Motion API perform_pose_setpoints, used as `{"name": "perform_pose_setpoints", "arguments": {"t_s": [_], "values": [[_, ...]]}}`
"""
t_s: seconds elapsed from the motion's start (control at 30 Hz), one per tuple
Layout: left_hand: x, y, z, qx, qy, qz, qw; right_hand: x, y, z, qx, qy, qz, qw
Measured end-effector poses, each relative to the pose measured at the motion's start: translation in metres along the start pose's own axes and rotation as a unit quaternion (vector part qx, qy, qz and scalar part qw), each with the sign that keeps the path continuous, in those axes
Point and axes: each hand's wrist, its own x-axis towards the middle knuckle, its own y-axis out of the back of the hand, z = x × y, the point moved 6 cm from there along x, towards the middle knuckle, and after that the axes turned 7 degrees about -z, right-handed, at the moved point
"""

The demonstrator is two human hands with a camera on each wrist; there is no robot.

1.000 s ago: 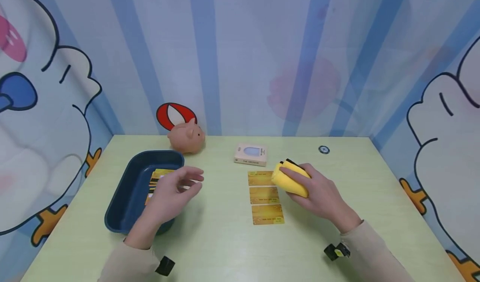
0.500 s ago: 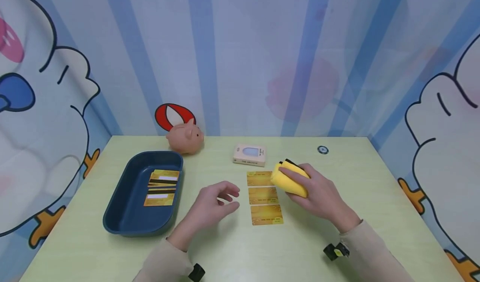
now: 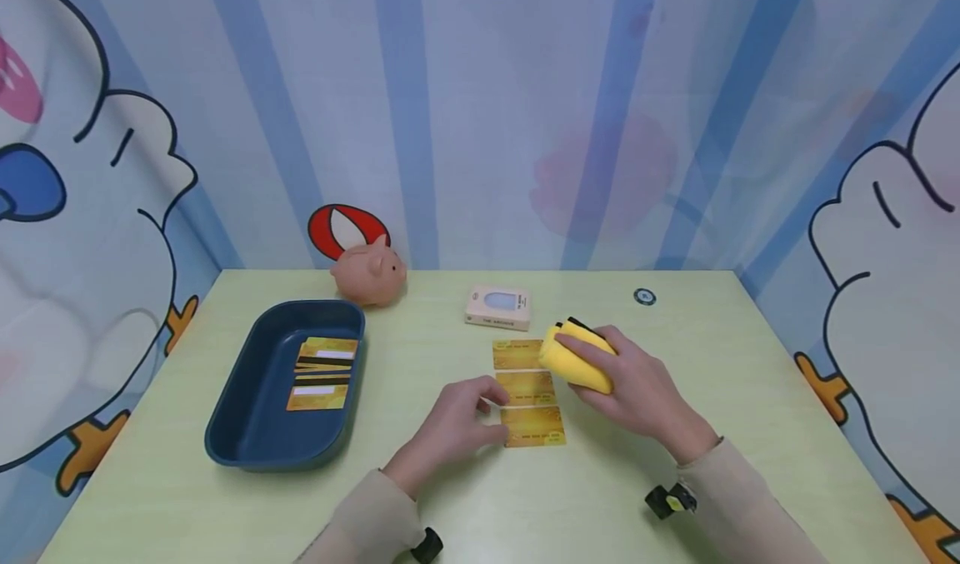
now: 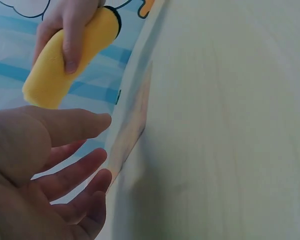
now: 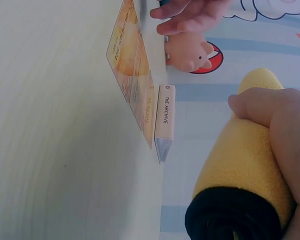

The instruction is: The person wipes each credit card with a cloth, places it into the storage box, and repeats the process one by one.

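Three gold cards lie in a column on the table: a near card (image 3: 536, 425), a middle card (image 3: 531, 387) and a far card (image 3: 513, 353). My left hand (image 3: 450, 424) is at the left edge of the near and middle cards, thumb and fingers apart, with nothing between them. My right hand (image 3: 641, 385) grips a rolled yellow cloth (image 3: 573, 366) with black edging, held above the right side of the cards. The roll covers part of the far card in the head view. Fuzzy fabric of the rolled cloth (image 5: 240, 160) shows close up in the right wrist view.
A dark blue tray (image 3: 251, 443) stands at the left with several gold cards (image 3: 322, 374) in it, stripe side up. Behind it is a pink piggy bank (image 3: 370, 272). A small box (image 3: 498, 308) marked "THE ARCHIVE" and a round chip (image 3: 645, 296) lie toward the back.
My left hand has moved right, from over the tray to the left edge of the cards on the table. The right hand has stayed in place with the rolled cloth.
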Motion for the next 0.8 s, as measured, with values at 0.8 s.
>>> {"name": "perform_pose_setpoints", "arguments": {"t_s": [0.8], "values": [[0.002,-0.017,0.005,0.12,0.028,-0.025,0.9921,0.001,-0.001,-0.003,0.009,0.008,0.002,0.9999]]}}
